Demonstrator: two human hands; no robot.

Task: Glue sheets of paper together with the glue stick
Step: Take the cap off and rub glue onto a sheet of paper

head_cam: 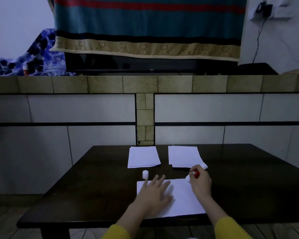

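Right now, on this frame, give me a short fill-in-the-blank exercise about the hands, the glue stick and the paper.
1. The red glue stick is held in the ____ hand.
2. The left hand lies flat on the near sheet, pinning it to the ____ table.
3. The white cap stands upright on the table, ____ the glue stick.
4. Behind the near sheet lie ____ stacks of paper.

Missing words: right; dark; off; two

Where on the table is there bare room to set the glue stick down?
Free: the dark table left of the cap and near sheet, and the wide stretch right of the right hand and right stack. Crowded: the middle, between both stacks, cap, glue stick and left hand.
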